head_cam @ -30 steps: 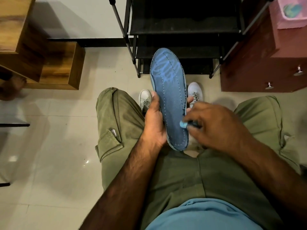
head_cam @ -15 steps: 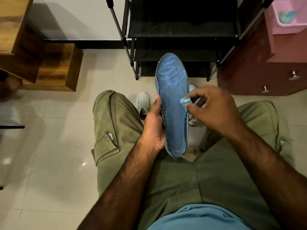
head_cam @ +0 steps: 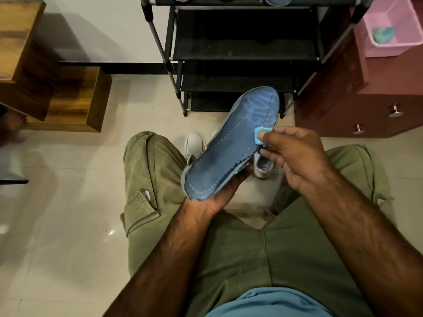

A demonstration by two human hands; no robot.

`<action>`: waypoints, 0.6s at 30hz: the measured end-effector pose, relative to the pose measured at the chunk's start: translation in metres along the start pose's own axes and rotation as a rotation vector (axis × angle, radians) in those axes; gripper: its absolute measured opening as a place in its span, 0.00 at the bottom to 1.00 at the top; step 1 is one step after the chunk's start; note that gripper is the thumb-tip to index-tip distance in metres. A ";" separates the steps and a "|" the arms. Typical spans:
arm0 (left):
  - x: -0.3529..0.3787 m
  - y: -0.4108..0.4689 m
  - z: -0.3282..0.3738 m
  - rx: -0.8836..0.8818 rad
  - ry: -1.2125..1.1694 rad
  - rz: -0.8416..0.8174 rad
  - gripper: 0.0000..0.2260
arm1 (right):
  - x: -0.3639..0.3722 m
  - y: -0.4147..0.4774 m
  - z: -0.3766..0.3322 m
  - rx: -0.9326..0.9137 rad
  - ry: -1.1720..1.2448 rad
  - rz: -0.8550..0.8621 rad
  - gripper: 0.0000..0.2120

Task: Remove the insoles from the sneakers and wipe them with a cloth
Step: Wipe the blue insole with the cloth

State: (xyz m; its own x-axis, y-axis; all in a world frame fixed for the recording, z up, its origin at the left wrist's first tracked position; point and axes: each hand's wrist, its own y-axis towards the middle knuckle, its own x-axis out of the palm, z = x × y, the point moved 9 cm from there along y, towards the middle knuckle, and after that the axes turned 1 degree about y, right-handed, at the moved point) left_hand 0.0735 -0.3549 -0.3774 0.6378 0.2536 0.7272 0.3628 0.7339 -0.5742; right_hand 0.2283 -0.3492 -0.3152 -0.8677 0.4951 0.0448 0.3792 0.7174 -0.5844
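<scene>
Now the grip of the right hand [head_cam: 295, 161] pinches a small blue cloth [head_cam: 259, 135] against the edge of the blue insole [head_cam: 229, 147], near its toe end. The left hand [head_cam: 219, 195] holds the heel end from below, so the insole points toward one o'clock. Under it, two white sneakers [head_cam: 194, 144] stand on the floor [head_cam: 68, 225], with a black shoe rack [head_cam: 242, 51] at twelve o'clock.

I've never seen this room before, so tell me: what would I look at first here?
The big blue insole in the middle, tilted up toward the black shoe rack, held from underneath by the left hand. The right hand pinches a small light-blue cloth against the insole's right edge near the toe. Two white sneakers sit on the floor below, between the knees.
</scene>
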 end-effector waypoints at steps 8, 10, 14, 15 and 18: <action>0.006 -0.005 0.008 0.295 0.472 0.001 0.22 | 0.011 -0.018 0.037 0.204 0.365 0.059 0.11; 0.005 -0.007 0.008 0.251 0.487 0.036 0.22 | 0.019 -0.026 0.046 0.266 0.398 0.021 0.08; 0.006 -0.006 -0.004 0.094 0.428 0.009 0.23 | 0.037 -0.045 0.062 0.341 0.319 -0.123 0.09; 0.004 -0.006 -0.004 0.071 0.369 0.039 0.22 | 0.036 -0.047 0.062 0.333 0.259 -0.133 0.09; -0.002 -0.003 -0.002 0.072 0.263 0.092 0.19 | 0.019 -0.044 0.054 0.254 0.123 -0.052 0.08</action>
State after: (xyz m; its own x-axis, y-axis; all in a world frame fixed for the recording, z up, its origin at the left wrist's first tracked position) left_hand 0.0720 -0.3588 -0.3776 0.8237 0.1558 0.5452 0.2521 0.7606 -0.5982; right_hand 0.1774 -0.3981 -0.3327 -0.8325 0.5276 0.1690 0.2288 0.6052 -0.7625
